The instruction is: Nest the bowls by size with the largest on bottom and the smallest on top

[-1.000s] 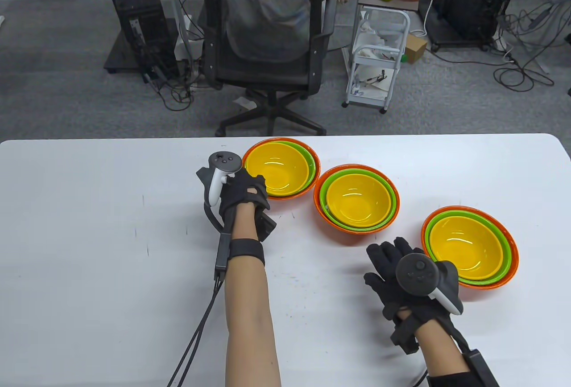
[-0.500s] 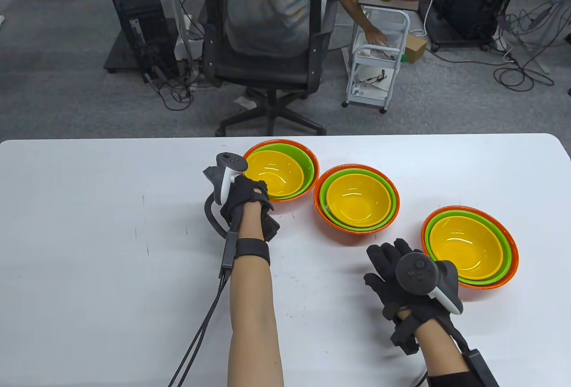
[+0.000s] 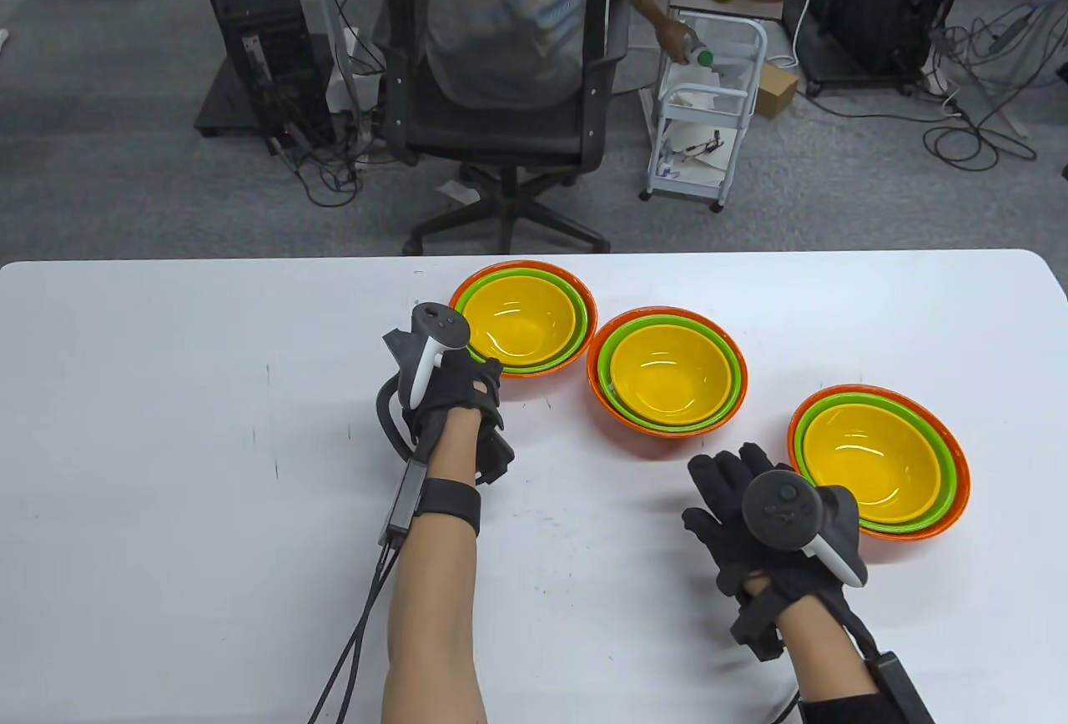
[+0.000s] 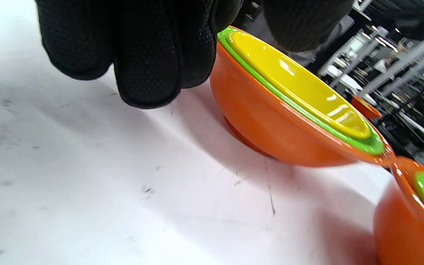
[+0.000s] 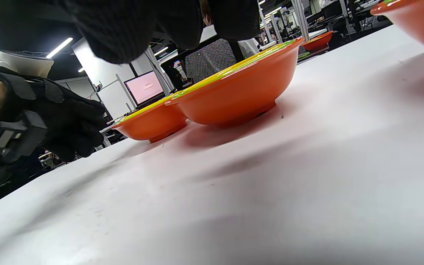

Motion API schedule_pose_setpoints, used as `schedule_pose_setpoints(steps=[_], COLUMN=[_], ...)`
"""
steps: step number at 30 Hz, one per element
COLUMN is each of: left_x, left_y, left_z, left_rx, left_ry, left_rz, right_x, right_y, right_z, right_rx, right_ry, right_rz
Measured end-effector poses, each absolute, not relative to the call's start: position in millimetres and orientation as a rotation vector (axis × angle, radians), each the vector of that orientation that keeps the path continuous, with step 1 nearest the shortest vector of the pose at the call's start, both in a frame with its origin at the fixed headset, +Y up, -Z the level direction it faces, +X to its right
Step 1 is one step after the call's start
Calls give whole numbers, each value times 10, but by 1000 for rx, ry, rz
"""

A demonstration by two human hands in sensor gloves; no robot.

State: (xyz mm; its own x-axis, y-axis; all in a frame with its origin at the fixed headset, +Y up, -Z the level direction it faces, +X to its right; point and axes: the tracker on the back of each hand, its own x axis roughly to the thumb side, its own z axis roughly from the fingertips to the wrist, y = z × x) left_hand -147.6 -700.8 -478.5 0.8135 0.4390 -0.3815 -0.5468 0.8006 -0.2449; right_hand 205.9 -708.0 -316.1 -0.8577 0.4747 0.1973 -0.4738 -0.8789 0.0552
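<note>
Three nested stacks stand on the white table (image 3: 167,424), each with a yellow bowl in a green bowl in an orange bowl. The left stack (image 3: 524,319) is at the back, the middle stack (image 3: 667,374) is beside it, and the right stack (image 3: 876,461) is nearest. My left hand (image 3: 482,369) hovers at the left stack's near rim. In the left wrist view its fingers (image 4: 145,66) hang outside the orange wall (image 4: 271,121), the thumb is above the bowls, and it holds nothing. My right hand (image 3: 734,482) lies flat and empty, left of the right stack.
An office chair (image 3: 492,90) with a seated person and a white cart (image 3: 709,115) stand on the floor beyond the table's far edge. A cable (image 3: 359,632) trails from my left wrist to the table's near edge. In the right wrist view the middle stack (image 5: 237,92) is just ahead.
The yellow bowl in the left stack shifted and now sits centred. My left hand drew back toward me from that stack's rim. My right hand has not moved.
</note>
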Motion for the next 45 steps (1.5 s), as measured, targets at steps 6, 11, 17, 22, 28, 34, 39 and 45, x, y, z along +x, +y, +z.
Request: schedule_pose_setpoints(steps=[6, 11, 17, 22, 28, 34, 39, 45], left_x=[-1473, -1494, -1570, -1603, -1569, -1514, -1500, -1527], left_y=[-6831, -6689, -6620, -6541, -6572, -6733, -6846, -6960], left_z=[-4383, -3880, -3387, -3208, -3108, -3026, -2992, -2982], left_rx=[-377, -303, -145, -30, -66, -46, -57, -55], left_ry=[159, -6, -162, -306, -341, -367, -381, -393], left_rz=[475, 384, 278, 198, 117, 43, 10, 26], right_x=[1970, 1871, 1742, 1659, 1640, 1596, 1616, 1641], right_y=[-7015, -6853, -6670, -6538, -6543, -6693, -6856, -6983], right_z=[-3172, -3130, -3067, -3039, -2986, -2962, -2980, -3010], right_rx=[304, 364, 420, 457, 458, 480, 475, 470], right_ry=[-35, -117, -233, -280, -345, -319, -288, -239], right_rz=[2652, 2666, 2718, 2748, 2765, 2840, 2867, 2891])
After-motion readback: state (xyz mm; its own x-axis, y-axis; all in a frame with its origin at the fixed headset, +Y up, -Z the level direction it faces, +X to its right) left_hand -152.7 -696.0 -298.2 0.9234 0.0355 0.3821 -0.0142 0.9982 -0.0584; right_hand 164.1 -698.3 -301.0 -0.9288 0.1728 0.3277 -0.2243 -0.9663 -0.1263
